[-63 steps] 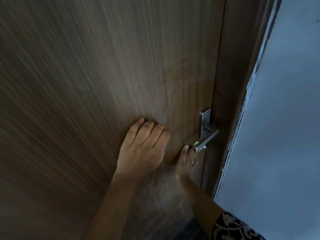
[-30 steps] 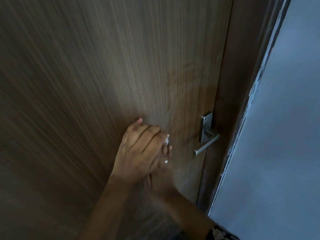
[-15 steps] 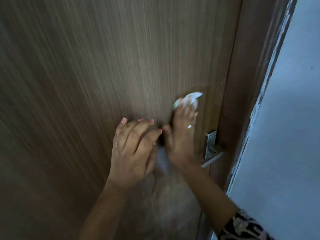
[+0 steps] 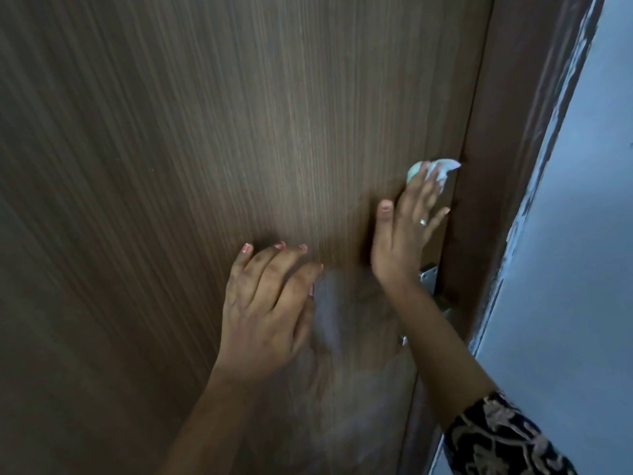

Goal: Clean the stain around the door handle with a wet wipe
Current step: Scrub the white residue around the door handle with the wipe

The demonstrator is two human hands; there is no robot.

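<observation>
Left hand [image 4: 265,310] is flat on the door [image 4: 205,149], fingers spread wide, holding nothing. Beyond it the right hand [image 4: 402,234] presses the wipe [image 4: 445,167] under its extended fingertips near the door's right edge, just above the handle [image 4: 430,281], mostly hidden behind that wrist.

Single head view, close to door [image 4: 239,132], angled downward, slightly rightward

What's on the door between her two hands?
Nothing: in the head view, only bare door shows between the left hand and right hand, with a pale smear lower down.
</observation>
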